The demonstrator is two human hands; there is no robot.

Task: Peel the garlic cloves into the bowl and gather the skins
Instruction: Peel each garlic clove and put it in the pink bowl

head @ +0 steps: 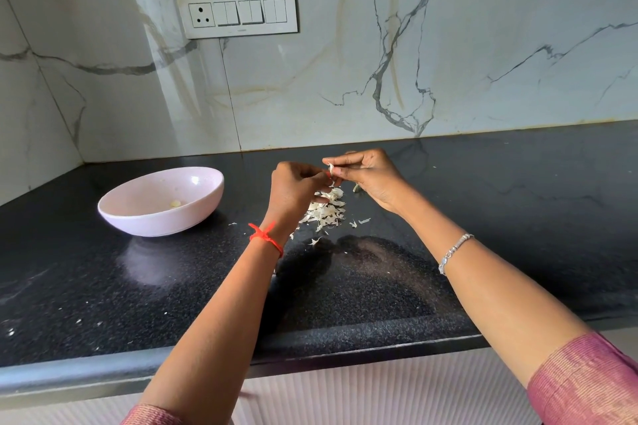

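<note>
Marble wall [414, 62] on the far side w/ a switch panel [238, 12]. Below it is the black countertop [518, 217], where all the work sits.

Pink bowl [155, 221] stands on the left, well apart from the hands. Left hand [293, 188] & right hand [369, 172] are raised just above the counter at centre, fingertips meeting. Both pinch one garlic clove [331, 168] btw them, fingers curled in, w/ a bit of pale skin sticking up. Looks like mid-peel, i.e. skin partly on.

Right under the hands lies the skin pile [326, 209], loosely heaped, so most skins are already in one spot. Not tidy though: stray flakes [359, 221] lie just right of & on the near side of the pile, plus tiny specks toward the near-left edge of the counter.

In the bowl, a peeled clove [175, 203] or two at the bottom; exact no. unclear. A small pale-green bit [356, 187] sits on the counter just under the right hand, maybe another clove or a stem, can't tell.

Judgement: some peeling is done. The clove in hand has to be finished & dropped in the bowl to the left. No other unpeeled stock in view apart from that doubtful bit, so peeling is prob. near its end. The sweep-up of pile + strays is left to do.
</note>
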